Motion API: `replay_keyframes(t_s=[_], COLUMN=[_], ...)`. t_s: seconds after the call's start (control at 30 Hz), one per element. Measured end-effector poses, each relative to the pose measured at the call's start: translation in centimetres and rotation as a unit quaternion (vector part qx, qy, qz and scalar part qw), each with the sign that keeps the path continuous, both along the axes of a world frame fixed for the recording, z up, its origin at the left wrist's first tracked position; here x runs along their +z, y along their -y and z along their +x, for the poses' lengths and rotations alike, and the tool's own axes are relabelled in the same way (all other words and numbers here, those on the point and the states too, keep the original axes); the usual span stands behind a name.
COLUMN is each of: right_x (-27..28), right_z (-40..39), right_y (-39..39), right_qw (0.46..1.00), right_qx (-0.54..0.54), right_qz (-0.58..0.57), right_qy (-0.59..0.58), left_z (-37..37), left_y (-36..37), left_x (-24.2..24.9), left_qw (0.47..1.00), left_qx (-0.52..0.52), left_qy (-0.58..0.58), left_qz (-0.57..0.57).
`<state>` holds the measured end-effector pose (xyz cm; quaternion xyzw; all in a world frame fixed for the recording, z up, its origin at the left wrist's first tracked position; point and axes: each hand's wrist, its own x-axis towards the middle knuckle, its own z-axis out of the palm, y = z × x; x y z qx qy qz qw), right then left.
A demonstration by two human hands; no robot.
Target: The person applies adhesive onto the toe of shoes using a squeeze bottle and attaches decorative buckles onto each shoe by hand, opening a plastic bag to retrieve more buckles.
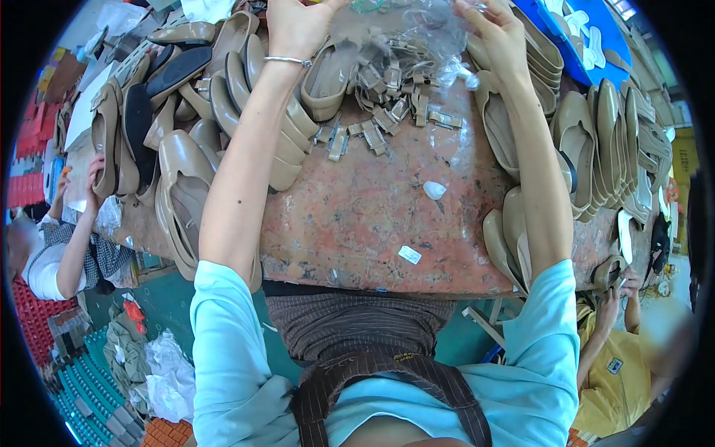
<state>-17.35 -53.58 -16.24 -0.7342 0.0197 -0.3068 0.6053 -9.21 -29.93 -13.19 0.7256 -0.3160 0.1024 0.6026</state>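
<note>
Both my arms stretch forward across a worn reddish-brown table (357, 223). At the top edge of the view is my left hand (302, 28), its fingers mostly cut off by the frame, so their grip is hidden. My right hand (497, 36) has its fingers closed on the edge of a clear plastic bag (439, 33). Under and in front of the bag lies a heap of beige shoe bows (387, 82), some spread loose on the table. A beige shoe (328, 78) stands just below my left hand.
Beige shoes (182, 179) crowd the left side, and more rows of shoes (585, 141) stand on the right. A blue crate (573, 45) holds white shoe-shaped pieces. A crumpled white scrap (434, 190) and small label (409, 255) lie on the table. Co-workers sit at both sides.
</note>
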Motion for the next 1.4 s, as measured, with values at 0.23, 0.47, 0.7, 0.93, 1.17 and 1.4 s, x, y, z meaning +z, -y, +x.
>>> replay_keyframes(t_s=[0.23,0.47,0.7,0.93,1.17,1.4], right_x=[4.8,4.4,2.1,-7.1,-10.1,-9.3], right_z=[-3.3,-9.5,-18.7,-23.8,-25.0,-21.2], right_y=[-5.5,-15.5,-23.0,-25.3,-28.2,-31.1], right_qw=[0.946,0.908,0.889,0.838,0.801,0.798], right_qx=[0.147,0.271,0.418,0.401,0.445,0.488], right_qz=[0.271,0.315,0.130,0.104,0.023,-0.145], right_qy=[0.097,-0.056,-0.138,-0.355,-0.399,-0.321], left_z=[-3.0,-10.0,-18.4,-33.9,-45.6,-47.3], left_y=[-0.4,-4.8,-21.1,-37.7,-35.8,-39.5], left_x=[1.3,-0.7,-1.1,-17.3,-27.3,-22.6], left_qw=[0.996,0.718,0.974,0.758,0.567,0.673], left_qx=[-0.060,-0.383,-0.108,0.170,0.464,0.097], left_qy=[-0.020,-0.507,-0.191,-0.581,-0.680,-0.708], left_qz=[-0.070,-0.286,-0.062,0.245,0.033,0.192])
